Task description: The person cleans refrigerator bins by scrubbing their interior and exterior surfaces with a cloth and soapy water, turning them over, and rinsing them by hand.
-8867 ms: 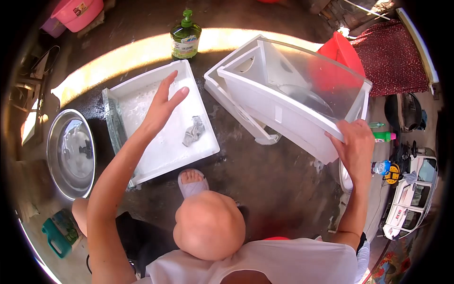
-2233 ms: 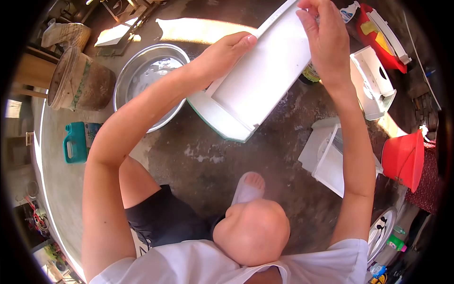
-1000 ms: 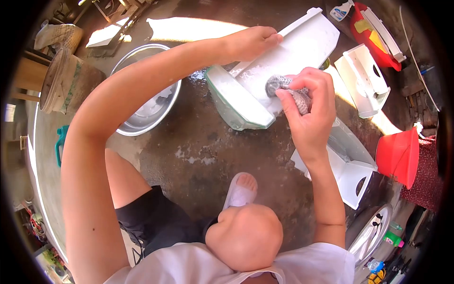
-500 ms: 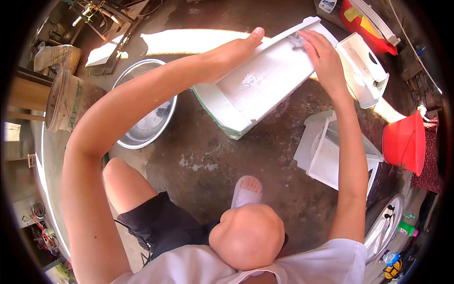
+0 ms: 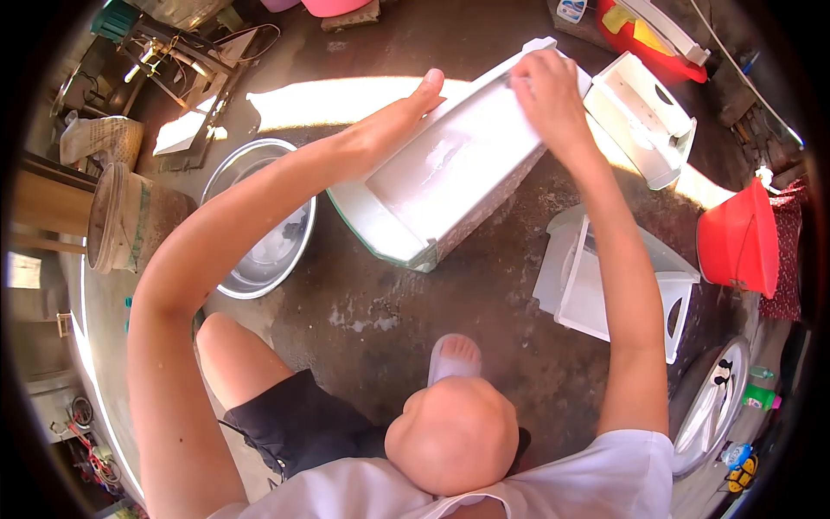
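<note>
A long white plastic drawer, wet and with a little foam inside, is held tilted above the floor. My left hand grips its far long side, thumb up and the other fingers hidden behind the wall. Inside the drawer, near its upper right end, my right hand is closed with curled fingers pressed to the surface. The grey scrubber in it is mostly covered by the fingers now.
A metal basin with water stands left, near a dirty bucket. Right are two more white drawers, a red bucket and an oval tub. A red basin sits at the back. The floor is wet.
My right hand has slid leftward along the inside of the drawer, covering the grey scrubber. The drawer and my left hand have shifted slightly left and down. The view has tilted a little upward.
</note>
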A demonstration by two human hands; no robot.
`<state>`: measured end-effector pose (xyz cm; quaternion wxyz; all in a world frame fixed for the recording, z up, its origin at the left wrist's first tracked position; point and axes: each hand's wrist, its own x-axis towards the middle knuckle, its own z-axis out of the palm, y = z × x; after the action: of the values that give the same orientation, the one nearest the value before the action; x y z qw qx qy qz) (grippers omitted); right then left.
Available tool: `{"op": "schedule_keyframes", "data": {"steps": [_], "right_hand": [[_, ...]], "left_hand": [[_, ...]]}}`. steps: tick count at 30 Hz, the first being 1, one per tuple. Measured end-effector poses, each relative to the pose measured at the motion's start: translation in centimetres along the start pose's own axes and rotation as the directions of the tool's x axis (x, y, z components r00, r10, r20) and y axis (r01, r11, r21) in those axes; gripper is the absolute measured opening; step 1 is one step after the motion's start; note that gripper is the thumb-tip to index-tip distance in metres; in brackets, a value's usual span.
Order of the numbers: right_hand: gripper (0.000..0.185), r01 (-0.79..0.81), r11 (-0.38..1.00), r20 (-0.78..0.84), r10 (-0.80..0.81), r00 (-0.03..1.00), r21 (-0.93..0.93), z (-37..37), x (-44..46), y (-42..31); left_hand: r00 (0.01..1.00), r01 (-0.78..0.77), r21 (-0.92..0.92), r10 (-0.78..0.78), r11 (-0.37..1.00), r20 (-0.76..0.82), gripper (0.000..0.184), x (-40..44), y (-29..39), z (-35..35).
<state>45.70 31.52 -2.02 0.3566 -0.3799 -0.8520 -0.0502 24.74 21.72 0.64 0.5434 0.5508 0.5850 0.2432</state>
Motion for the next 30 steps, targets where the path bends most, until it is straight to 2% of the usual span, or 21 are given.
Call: {"op": "schedule_keyframes", "data": {"steps": [1, 2, 4, 5, 6, 7, 8, 9, 10, 12, 15, 16, 18, 19, 22, 23, 24, 26, 27, 30], "right_hand": [[0.011, -0.052, 0.992, 0.003, 0.052, 0.999, -0.113, 0.1, 0.8, 3.8], [0.015, -0.074, 0.989, 0.004, 0.075, 0.997, -0.131, 0.5, 1.3, 6.5], [0.017, -0.243, 0.968, 0.127, 0.234, 0.964, 0.060, 0.3, 1.0, 4.8], [0.019, -0.222, 0.974, 0.229, 0.206, 0.951, 0.048, -0.6, 0.2, 1.6], [0.024, -0.137, 0.989, 0.270, 0.118, 0.956, 0.052, -1.4, -1.1, -1.7], [0.028, -0.045, 0.996, 0.267, 0.025, 0.963, 0.071, -2.3, -2.6, -5.5], [0.034, 0.050, 0.999, 0.196, -0.053, 0.979, 0.017, -1.9, -4.3, -8.8], [0.038, 0.085, 0.988, 0.246, -0.115, 0.962, 0.129, -2.6, -5.4, -11.2], [0.037, 0.134, 0.954, 0.269, -0.208, 0.941, 0.267, -3.2, -5.8, -12.5], [0.034, 0.164, 0.954, 0.292, -0.236, 0.927, 0.252, -3.6, -4.9, -12.5], [0.029, 0.042, 0.998, 0.160, -0.032, 0.987, -0.056, -4.1, -1.2, -7.7], [0.028, 0.023, 0.991, 0.083, -0.012, 0.996, -0.131, -4.2, -0.3, -5.6], [0.029, -0.037, 0.973, 0.028, 0.045, 0.999, -0.228, -4.5, 1.0, -2.3], [0.029, -0.130, 0.978, 0.163, 0.156, 0.974, -0.161, -5.0, 2.1, -1.2], [0.029, -0.345, 0.938, 0.331, 0.339, 0.881, -0.040, -5.8, 3.6, -0.2], [0.032, -0.427, 0.902, 0.371, 0.376, 0.849, 0.062, -5.2, 3.9, 1.7], [0.032, -0.504, 0.838, 0.421, 0.389, 0.819, 0.207, -5.1, 3.7, 2.7], [0.033, -0.630, 0.626, 0.525, 0.380, 0.762, 0.460, -5.0, 3.2, 3.9], [0.034, -0.567, 0.528, 0.462, 0.330, 0.823, 0.633, -4.4, 2.5, 3.8], [0.035, -0.606, 0.358, 0.414, 0.483, 0.772, 0.711, -5.2, 0.9, 1.2]], "left_hand": [[1.000, 0.006, 0.061, -0.007, 0.998, 0.016, 0.096, -0.3, 0.6, 0.1], [1.000, 0.014, 0.067, -0.015, 0.998, 0.003, 0.097, -0.5, 0.9, 0.3], [1.000, 0.028, 0.084, -0.027, 0.996, -0.009, 0.098, -0.2, 1.6, 0.7], [0.999, 0.037, 0.072, -0.034, 0.997, -0.043, 0.098, 0.1, 1.1, 0.5], [0.999, 0.049, 0.013, -0.049, 0.999, -0.008, 0.098, 0.1, 0.7, 0.2], [0.998, 0.058, -0.043, -0.057, 0.997, 0.025, 0.098, 0.0, 0.5, -0.2], [0.996, 0.070, -0.097, -0.064, 0.993, 0.062, 0.097, -0.1, 0.3, -0.5], [0.999, 0.037, -0.026, -0.038, 0.999, -0.032, 0.096, -0.6, 0.0, -0.4], [0.995, 0.045, -0.056, -0.049, 0.997, -0.088, 0.095, -2.0, 0.5, 0.2], [0.991, -0.021, 0.149, 0.040, 0.989, -0.124, 0.094, -3.5, -0.9, -0.6], [0.993, -0.112, 0.178, 0.116, 0.978, -0.008, 0.085, -6.8, 0.1, -0.5], [0.988, -0.139, 0.206, 0.150, 0.969, -0.039, 0.075, -7.3, -0.2, -0.3], [0.971, -0.183, 0.257, 0.216, 0.949, -0.106, 0.057, -8.2, -0.8, -0.1], [0.967, -0.189, 0.264, 0.225, 0.946, -0.116, 0.054, -8.2, -0.9, -0.1], [0.956, -0.213, 0.276, 0.258, 0.937, -0.138, 0.048, -8.0, -1.1, -0.3], [0.953, -0.224, 0.275, 0.269, 0.935, -0.140, 0.048, -8.0, -1.2, -0.4], [0.950, -0.234, 0.275, 0.280, 0.932, -0.141, 0.048, -8.1, -1.2, -0.4], [0.950, -0.222, 0.289, 0.273, 0.931, -0.149, 0.045, -8.3, -1.5, -0.6], [0.951, -0.216, 0.298, 0.270, 0.930, -0.152, 0.044, -8.5, -1.5, -0.8], [0.971, -0.173, 0.314, 0.215, 0.934, -0.105, 0.041, -9.6, -1.1, -0.8]]}}
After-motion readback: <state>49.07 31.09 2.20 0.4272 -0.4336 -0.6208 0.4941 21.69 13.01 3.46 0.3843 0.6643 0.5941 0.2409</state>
